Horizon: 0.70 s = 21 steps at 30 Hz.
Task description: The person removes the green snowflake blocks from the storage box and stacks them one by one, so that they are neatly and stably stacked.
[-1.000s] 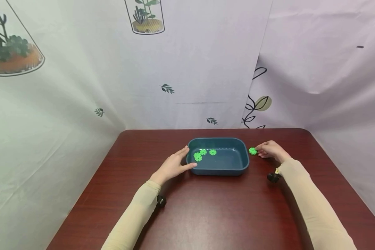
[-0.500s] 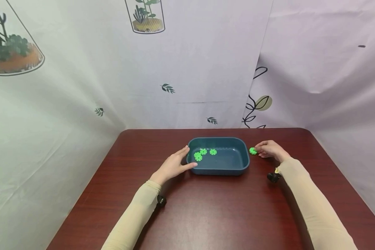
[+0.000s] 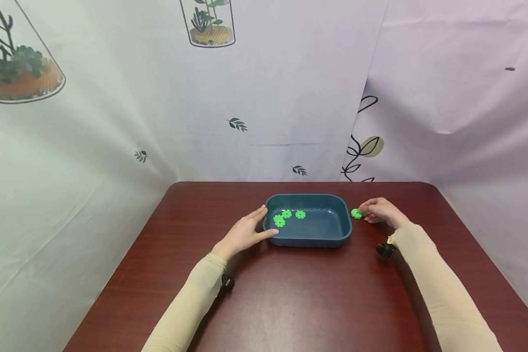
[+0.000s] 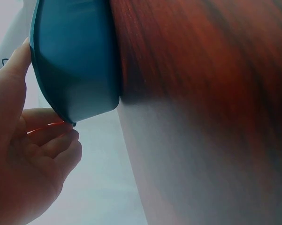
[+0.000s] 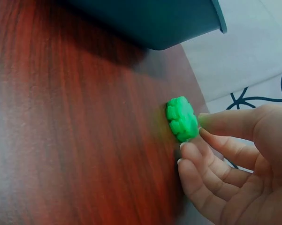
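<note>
My left hand (image 3: 243, 231) rests on the near-left corner of a dark blue rectangular bin (image 3: 308, 241), thumb and fingers spread along its rim. In the left wrist view the thumb and fingertips touch that rim. Several green flower-shaped plastic discs (image 3: 300, 214) lie inside the bin, towards its left end. Right of the bin, my right hand (image 3: 382, 211) pinches the edge of another green flower-shaped disc (image 5: 182, 119) at the tabletop. Seen from the right wrist, this piece looks thick, perhaps more than one layer. The fingers' far contact is partly hidden.
All this stands on a dark red-brown wooden table (image 3: 317, 298), whose back edge meets a pale curtain (image 3: 268, 98) printed with plants. Black wrist cameras (image 3: 385, 250) sit under both sleeves.
Hands, bin and discs keep their places. Only the head view shifts very slightly.
</note>
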### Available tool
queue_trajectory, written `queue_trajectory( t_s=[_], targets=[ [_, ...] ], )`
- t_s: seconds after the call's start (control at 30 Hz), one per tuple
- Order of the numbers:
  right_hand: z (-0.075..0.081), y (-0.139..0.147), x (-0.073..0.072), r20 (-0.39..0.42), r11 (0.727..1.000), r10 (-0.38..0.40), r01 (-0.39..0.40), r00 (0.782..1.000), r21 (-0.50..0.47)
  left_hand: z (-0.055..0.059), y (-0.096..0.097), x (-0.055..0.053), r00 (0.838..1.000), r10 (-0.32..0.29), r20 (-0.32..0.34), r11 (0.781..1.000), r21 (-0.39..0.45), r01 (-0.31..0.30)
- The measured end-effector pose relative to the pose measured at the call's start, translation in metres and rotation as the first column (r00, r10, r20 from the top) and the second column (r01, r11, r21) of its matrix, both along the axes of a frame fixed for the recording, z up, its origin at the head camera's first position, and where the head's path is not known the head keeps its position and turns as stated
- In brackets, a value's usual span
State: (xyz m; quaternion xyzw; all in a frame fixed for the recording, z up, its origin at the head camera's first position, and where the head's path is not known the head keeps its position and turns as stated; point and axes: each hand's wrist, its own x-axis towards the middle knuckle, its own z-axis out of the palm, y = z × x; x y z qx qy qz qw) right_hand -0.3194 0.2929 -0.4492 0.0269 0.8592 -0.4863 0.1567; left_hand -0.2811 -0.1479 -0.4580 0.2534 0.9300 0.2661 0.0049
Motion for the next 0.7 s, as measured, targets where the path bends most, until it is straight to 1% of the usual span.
queue_trajectory(
  t_s=[0.17, 0.3, 0.43, 0.53, 0.63, 0.7],
  targets=[
    [0.011, 0.0, -0.004, -0.023, 0.999, -0.009, 0.009, 1.0, 0.031, 0.0, -0.001, 0.0, 1.0, -0.005, -0.002, 1.0, -0.005, 0.005],
    [0.026, -0.003, -0.008, -0.04, 0.998, -0.008, 0.01, 0.999, 0.056, 0.0, -0.001, 0.0, 1.0, -0.006, 0.001, 1.0, -0.012, 0.006],
    [0.044, -0.011, -0.012, -0.058, 0.996, 0.013, -0.008, 0.998, 0.087, 0.001, -0.002, 0.0, 1.0, -0.012, 0.003, 1.0, -0.005, 0.012],
    [0.057, -0.021, -0.016, -0.077, 0.993, 0.046, -0.037, 0.996, 0.108, 0.001, -0.002, 0.001, 1.0, -0.01, 0.001, 1.0, -0.008, 0.01],
    [0.068, -0.034, -0.019, -0.091, 0.989, 0.081, -0.069, 0.993, 0.128, 0.001, -0.003, 0.002, 1.0, -0.005, 0.002, 1.0, -0.012, 0.005],
    [0.072, -0.043, -0.022, -0.097, 0.986, 0.099, -0.085, 0.99, 0.145, 0.001, -0.003, 0.001, 1.0, -0.005, -0.001, 1.0, -0.016, 0.005]
  ],
)
